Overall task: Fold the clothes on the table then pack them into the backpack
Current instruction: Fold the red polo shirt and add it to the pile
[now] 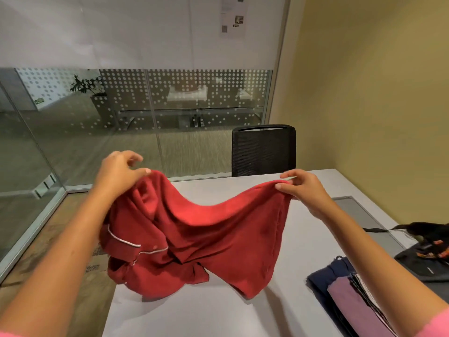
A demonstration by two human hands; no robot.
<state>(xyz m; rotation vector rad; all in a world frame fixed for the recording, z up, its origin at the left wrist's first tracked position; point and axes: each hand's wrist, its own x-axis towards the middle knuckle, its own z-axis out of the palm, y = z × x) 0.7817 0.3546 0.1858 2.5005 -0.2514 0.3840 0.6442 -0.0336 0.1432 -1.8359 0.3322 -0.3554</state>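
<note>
A red garment with white piping (194,229) hangs stretched between my two hands above the grey table (218,312). My left hand (119,171) pinches its upper left edge between thumb and fingers. My right hand (303,188) pinches the upper right edge. The cloth sags in the middle and its lower part bunches just over the table's left side. At the right, a stack of folded clothes, navy and purple (349,293), lies on the table. Behind it sits the dark backpack with orange print (427,256).
A black mesh chair (263,152) stands at the table's far edge. A glass wall runs along the left and back, a yellow wall on the right. A grey cable hatch (369,220) is set into the table top near the backpack.
</note>
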